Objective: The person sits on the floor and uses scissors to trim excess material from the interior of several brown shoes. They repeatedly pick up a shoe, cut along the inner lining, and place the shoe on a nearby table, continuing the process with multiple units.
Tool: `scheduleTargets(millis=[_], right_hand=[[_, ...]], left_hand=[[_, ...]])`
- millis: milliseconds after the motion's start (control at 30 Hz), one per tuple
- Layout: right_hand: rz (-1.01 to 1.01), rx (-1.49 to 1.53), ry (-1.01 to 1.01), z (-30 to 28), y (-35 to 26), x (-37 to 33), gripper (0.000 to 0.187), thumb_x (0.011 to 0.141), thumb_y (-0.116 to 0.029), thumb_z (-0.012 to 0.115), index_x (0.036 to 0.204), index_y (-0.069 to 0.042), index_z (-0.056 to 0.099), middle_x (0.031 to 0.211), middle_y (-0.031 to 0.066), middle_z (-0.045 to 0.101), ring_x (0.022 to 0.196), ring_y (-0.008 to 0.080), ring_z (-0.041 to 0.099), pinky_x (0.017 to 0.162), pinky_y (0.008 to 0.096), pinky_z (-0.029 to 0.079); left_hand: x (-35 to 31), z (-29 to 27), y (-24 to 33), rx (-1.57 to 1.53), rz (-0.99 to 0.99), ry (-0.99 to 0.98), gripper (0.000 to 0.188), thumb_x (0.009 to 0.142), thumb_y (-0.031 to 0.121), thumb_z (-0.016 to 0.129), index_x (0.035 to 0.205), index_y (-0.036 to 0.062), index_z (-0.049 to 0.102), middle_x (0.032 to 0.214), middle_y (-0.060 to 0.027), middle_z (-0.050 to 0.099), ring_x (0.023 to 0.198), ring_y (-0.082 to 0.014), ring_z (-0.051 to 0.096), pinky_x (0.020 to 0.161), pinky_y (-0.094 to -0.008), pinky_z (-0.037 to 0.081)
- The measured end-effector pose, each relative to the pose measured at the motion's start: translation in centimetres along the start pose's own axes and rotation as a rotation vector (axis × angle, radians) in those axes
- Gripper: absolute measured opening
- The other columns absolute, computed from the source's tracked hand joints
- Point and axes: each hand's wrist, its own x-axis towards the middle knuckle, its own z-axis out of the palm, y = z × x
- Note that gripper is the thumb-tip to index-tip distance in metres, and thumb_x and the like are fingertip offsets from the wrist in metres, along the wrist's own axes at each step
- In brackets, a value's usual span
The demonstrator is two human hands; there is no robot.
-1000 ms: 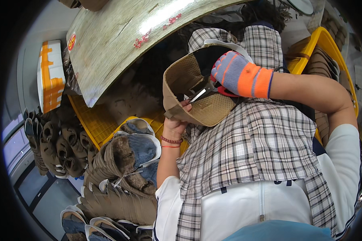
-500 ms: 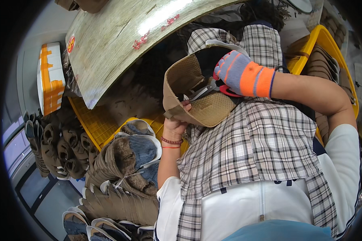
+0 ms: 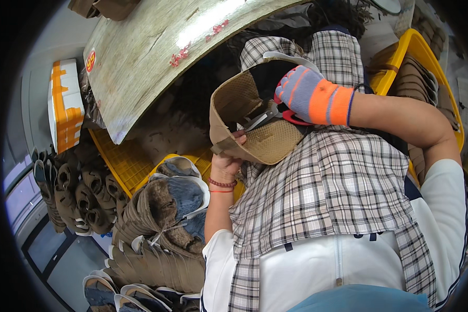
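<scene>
A brown shoe upper (image 3: pixel 275 141) with a textured inner side is held above my lap, over the plaid apron (image 3: pixel 317 192). My left hand (image 3: pixel 228 161), bare with a beaded bracelet at its wrist, grips the upper's lower left edge, its thumb inside and its other fingers mostly hidden beneath. In a grey and orange glove, my right hand (image 3: pixel 314 96) is closed round red-handled scissors (image 3: pixel 265 117). Their blades point left into the hollow of the upper, toward my left thumb. Whether the tips touch the material, I cannot tell.
A wooden-topped table (image 3: pixel 140 62) curves across the far left. Fur-lined brown uppers (image 3: pixel 164 203) lie stacked by my left arm, with more bundles (image 3: pixel 86 190) beyond. Yellow crates stand beneath the table (image 3: pixel 122 164) and at right (image 3: pixel 411 44). A taped white box (image 3: pixel 65 104) is far left.
</scene>
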Motion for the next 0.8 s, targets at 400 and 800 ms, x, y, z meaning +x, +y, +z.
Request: scheduleTargets(millis=[400,800], right_hand=[[0.240,0.242,-0.244,-0.4,1.5,-0.7,0.033,0.074,-0.031,0.073,0.097,-0.007,0.069,0.087,0.0113,0.069,0.083,0.0293,0.068,0.069,0.0383,0.054],[0.028,0.286,-0.098,0.6,3.7,-3.5,0.052,0.074,-0.052,0.070,0.101,-0.007,0.068,0.087,0.0135,0.068,0.085,0.0320,0.066,0.074,0.0397,0.053]], left_hand=[[-1.4,3.0,0.5,0.012,0.030,0.070,0.030,0.078,0.000,0.074,0.105,-0.0004,0.064,0.096,-0.0088,0.068,0.088,-0.0206,0.066,0.078,-0.0354,0.057],[-0.7,1.6,-1.1,0.023,0.181,-0.014,0.028,0.080,-0.005,0.069,0.106,0.0011,0.063,0.106,-0.0132,0.065,0.097,-0.0240,0.064,0.088,-0.0376,0.055]])
